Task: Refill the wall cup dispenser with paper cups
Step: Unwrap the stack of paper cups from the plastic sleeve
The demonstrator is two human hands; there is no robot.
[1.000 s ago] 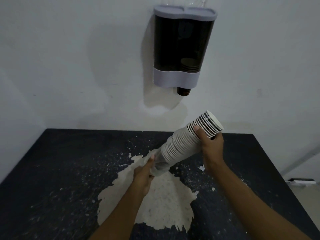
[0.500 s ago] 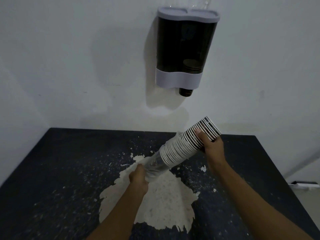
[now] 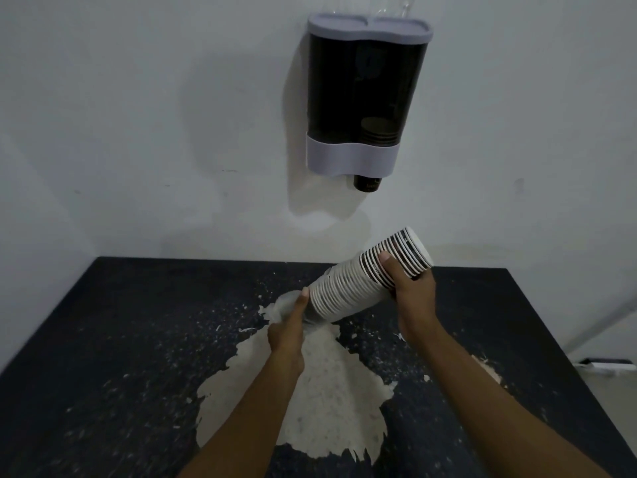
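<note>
We see 2 hands, both on 1 stack of cups (image 3: 348,291), held tilted above the desk (image 3: 120,339), its closed end up toward 1 o'clock and its lower end toward 7 o'clock. Left hand (image 3: 287,331): fingers curled round a clear plastic sleeve (image 3: 286,307) bunched at the stack's lower end, thumb laid along it w/ the tip touching the lowest cup rim. Right hand (image 3: 412,296): wrapped round the upper end of the stack from below, thumb pressed across the dark-banded cups near the top; fingers behind the stack are mostly hidden. Exact cup count we can't tell, rims too tight; lower cups look plain white, upper ones dark-striped.

Desk is dark, speckled, w/ 1 big pale ragged patch (image 3: 320,401) in the middle below the hands and small pale flecks around it. Behind it, a plain white wall (image 3: 120,115).

At 12 o'clock from the stack, well apart, 1 wall dispenser (image 3: 365,94) is mounted: dark see-through body, grey lid, grey lower band. Inside its right side sits a short pile of dark cups (image 3: 379,132), number unclear; 1 cup bottom pokes out beneath. Far right, at 3 o'clock, a small dark-and-white object (image 3: 606,363) lies low by the floor, too blurred to name.
</note>
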